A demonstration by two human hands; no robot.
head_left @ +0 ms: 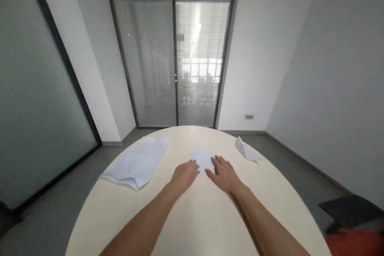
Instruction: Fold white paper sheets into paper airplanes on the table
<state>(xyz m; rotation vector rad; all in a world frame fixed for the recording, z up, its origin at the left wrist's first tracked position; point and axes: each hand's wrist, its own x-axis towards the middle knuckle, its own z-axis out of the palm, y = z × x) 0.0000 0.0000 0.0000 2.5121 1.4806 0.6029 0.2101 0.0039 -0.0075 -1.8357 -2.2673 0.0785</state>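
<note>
A small folded piece of white paper lies in the middle of the round cream table. My left hand rests on the near left edge of that paper, fingers stretched forward and lying flat. On the near right edge sits my right hand, its fingers also flat and slightly spread on the sheet. Neither hand grips or lifts anything; both press down on the paper.
A stack of white sheets lies on the table's left part. A folded paper shape sits near the far right rim. A dark chair stands at the lower right. Glass doors with blinds are ahead.
</note>
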